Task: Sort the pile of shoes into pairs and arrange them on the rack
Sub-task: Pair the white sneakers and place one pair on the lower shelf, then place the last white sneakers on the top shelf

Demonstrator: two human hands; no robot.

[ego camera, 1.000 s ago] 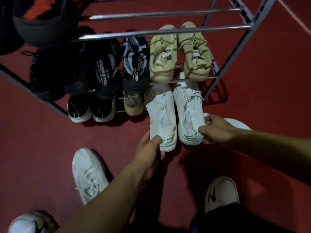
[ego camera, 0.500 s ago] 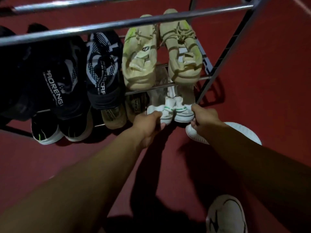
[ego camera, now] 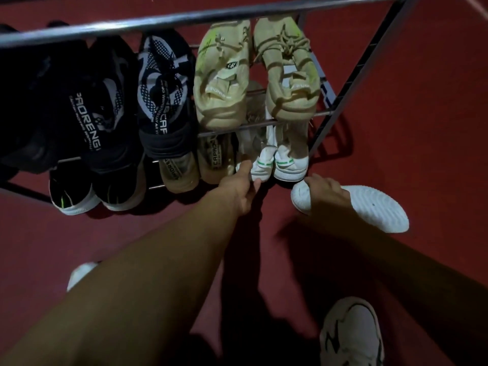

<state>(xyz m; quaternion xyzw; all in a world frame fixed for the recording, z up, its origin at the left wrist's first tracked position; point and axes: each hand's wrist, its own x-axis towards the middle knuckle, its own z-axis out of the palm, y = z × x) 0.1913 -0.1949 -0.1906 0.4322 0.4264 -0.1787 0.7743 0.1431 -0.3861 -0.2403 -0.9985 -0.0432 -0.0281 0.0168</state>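
Our left hand touches the white pair on the rack; our right hand, seemingly loose-fingered, rests on the sideways-lying white shoe.

Single head view, steeply downward, close over rack and floor

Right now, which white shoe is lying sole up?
The white shoe on the floor just right of the rack, under the right hand; its treaded sole faces up, while the others show uppers.

black shoe: "PRORENG" | tan shoe: "CAPAD"
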